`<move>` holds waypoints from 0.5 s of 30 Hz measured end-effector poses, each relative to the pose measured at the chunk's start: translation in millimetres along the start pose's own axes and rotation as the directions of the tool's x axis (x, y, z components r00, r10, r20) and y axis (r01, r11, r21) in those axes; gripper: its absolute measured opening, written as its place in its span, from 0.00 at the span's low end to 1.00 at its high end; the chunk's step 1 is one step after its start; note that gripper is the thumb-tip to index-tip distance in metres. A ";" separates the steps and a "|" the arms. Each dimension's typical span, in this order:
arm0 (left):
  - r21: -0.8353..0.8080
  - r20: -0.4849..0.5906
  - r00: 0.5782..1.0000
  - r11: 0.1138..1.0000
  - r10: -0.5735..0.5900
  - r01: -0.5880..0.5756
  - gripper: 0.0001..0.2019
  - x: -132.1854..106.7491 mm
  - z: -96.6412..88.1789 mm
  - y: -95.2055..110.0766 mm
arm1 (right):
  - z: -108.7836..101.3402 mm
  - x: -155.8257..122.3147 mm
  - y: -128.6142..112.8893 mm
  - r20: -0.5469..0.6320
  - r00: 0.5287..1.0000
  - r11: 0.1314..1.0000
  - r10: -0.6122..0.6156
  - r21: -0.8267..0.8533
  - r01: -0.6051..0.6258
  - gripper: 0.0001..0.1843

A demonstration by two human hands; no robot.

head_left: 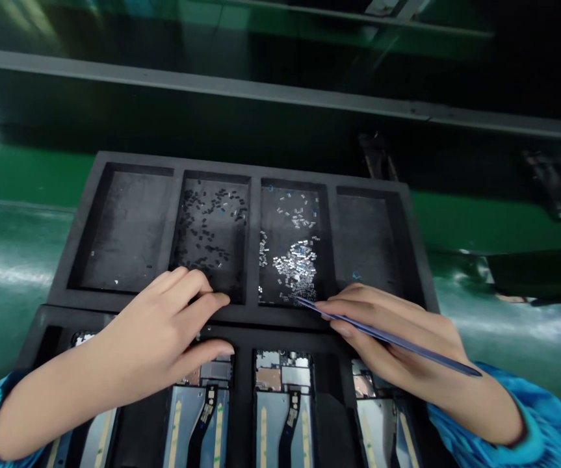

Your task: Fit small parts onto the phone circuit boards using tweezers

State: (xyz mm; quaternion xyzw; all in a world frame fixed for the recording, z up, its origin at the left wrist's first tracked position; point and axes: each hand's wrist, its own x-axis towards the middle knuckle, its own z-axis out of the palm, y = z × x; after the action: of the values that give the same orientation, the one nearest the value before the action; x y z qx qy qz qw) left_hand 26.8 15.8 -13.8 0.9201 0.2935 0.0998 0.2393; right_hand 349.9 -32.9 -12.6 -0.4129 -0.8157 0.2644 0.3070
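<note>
My right hand (392,325) grips dark blue tweezers (382,335). Their tips reach the near edge of a heap of small shiny metal pieces (300,266) in a compartment of the black foam tray (255,240). My left hand (173,325) hovers at the tray's near edge, thumb and index finger apart, holding nothing visible. Beside it is a compartment scattered with small black pieces (207,221). Below both hands, opened phones (285,409) with bare circuit boards and black flex cables lie in a second black tray (331,377); my hands partly cover some of them.
The outer left compartment (131,221) has a few stray bits, and the outer right one (365,227) a small blue scrap (356,275). A grey metal rail (280,91) crosses beyond the trays. Green floor (12,240) shows around them, with a dark shape at far right.
</note>
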 end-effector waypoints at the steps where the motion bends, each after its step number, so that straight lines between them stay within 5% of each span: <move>1: 0.003 0.000 1.000 1.000 0.003 -0.003 0.20 0.0 -0.4 0.2 | 0.4 0.2 0.0 -0.005 1.000 1.000 -0.006 -0.005 0.006 0.17; 7: 0.013 0.022 1.000 1.000 0.004 -0.004 0.20 2.5 -3.4 1.6 | 3.7 -3.2 -0.7 0.012 0.999 0.996 -0.049 -0.072 0.049 0.20; 15: 0.033 0.028 1.000 0.999 0.005 -0.006 0.21 0.3 -2.0 1.6 | 10.3 0.4 -18.6 0.123 0.974 0.864 -0.193 -0.449 0.228 0.16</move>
State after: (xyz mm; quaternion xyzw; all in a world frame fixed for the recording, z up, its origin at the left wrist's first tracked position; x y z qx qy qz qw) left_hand 27.1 15.7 -11.3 0.9260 0.2894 0.0829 0.2276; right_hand 332.9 -44.0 -6.6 -0.3725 -0.9059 0.0434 0.1970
